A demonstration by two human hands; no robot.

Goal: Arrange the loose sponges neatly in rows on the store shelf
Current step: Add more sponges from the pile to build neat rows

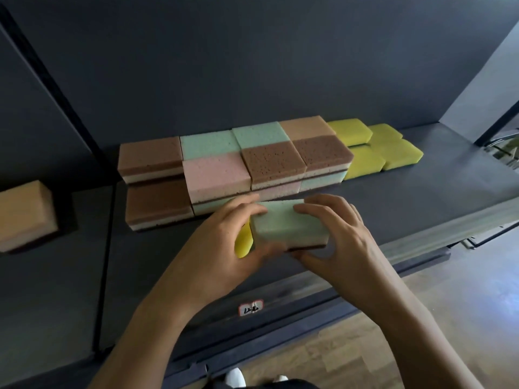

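Note:
A pale green sponge (pixel 286 223) with a dark scouring base is held between both hands just above the front of the dark shelf (pixel 393 189). My left hand (pixel 224 242) grips its left end, my right hand (pixel 334 237) its right end. A yellow sponge (pixel 243 242) peeks out under my left hand; what holds it is hidden. Behind stand stacked rows of brown (pixel 157 202), pink (pixel 214 172) and green sponges (pixel 209 143). Several flat yellow sponges (pixel 365 161) lie in rows to their right.
A lone tan sponge (pixel 24 214) with a dark base lies on the neighbouring shelf section at the left. A price tag (pixel 250 306) sits on the shelf's front rail. Bare shelf surface stretches to the right of my hands. Wooden floor shows below right.

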